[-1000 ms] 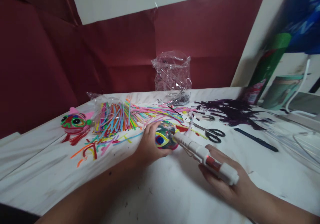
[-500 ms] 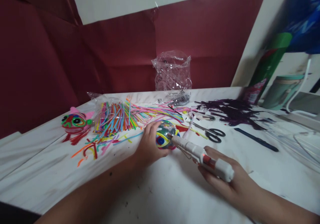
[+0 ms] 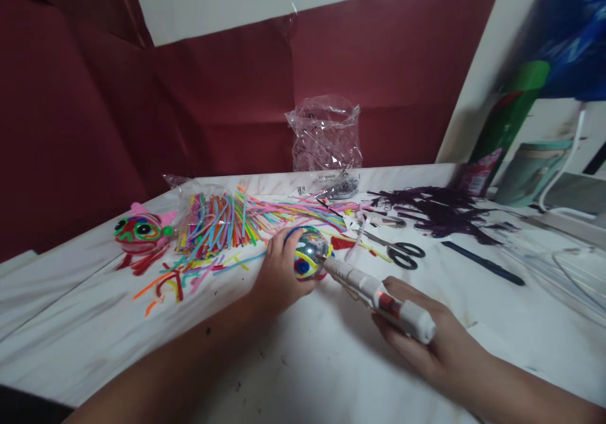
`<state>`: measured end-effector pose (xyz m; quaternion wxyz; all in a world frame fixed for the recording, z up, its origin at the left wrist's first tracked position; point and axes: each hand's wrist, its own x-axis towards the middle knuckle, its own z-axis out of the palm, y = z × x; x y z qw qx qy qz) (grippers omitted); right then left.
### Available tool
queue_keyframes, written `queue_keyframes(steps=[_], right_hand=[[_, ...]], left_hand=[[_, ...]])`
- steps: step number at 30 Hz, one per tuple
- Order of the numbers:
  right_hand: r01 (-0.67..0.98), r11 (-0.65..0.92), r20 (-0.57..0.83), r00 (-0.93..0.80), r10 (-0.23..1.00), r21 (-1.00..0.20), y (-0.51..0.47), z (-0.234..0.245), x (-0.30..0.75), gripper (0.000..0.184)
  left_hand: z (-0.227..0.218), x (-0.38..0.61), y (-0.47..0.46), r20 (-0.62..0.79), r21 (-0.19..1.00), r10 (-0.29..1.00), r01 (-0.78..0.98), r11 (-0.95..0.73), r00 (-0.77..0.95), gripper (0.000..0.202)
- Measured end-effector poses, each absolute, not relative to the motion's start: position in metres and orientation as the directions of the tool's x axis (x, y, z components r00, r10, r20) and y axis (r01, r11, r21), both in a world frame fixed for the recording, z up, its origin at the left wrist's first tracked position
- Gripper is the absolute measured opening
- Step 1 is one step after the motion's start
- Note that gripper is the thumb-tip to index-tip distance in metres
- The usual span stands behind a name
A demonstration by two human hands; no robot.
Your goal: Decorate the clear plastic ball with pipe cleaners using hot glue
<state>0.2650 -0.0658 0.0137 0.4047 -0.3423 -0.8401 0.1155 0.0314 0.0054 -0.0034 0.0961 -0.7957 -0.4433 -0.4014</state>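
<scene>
My left hand [image 3: 279, 272] is wrapped round a clear ball [image 3: 308, 253] decorated with coloured strips and a blue and yellow eye. It holds the ball just above the white table [image 3: 95, 323]. My right hand [image 3: 426, 335] grips a white glue gun [image 3: 379, 294] with a red light on its body. The gun's nozzle touches the right side of the ball.
A heap of coloured strips [image 3: 237, 219] lies behind the ball, with a finished red figure [image 3: 142, 235] to its left. Black scissors [image 3: 402, 253], a dark pen [image 3: 483, 263], purple shreds [image 3: 435, 209] and a clear plastic bag [image 3: 324, 137] are at the back right.
The left hand has turned and lifted the ball slightly. The right hand has moved the glue gun a little leftward and lower, keeping the nozzle on the ball.
</scene>
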Motion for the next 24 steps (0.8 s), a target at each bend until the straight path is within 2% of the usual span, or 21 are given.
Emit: queue_keyframes(steps=[7, 13, 24], right_hand=[[0.468, 0.727, 0.617, -0.395, 0.68, -0.502, -0.067, 0.0144, 0.2655, 0.018], [0.468, 0.644, 0.525, -0.373, 0.765, -0.605, -0.0659, 0.0126, 0.2649, 0.012], [0.483, 0.624, 0.501, -0.372, 0.781, -0.615, -0.0653, 0.0101, 0.2659, 0.011]], left_hand=[[-0.0025, 0.0308, 0.0038, 0.73, 0.12, 0.606, 0.814, -0.568, 0.315, 0.079], [-0.0021, 0.0305, 0.0029, 0.736, 0.066, 0.588, 0.829, -0.555, 0.335, 0.078], [-0.0035, 0.0275, 0.0052, 0.756, 0.03, 0.564, 0.843, -0.537, 0.333, 0.078]])
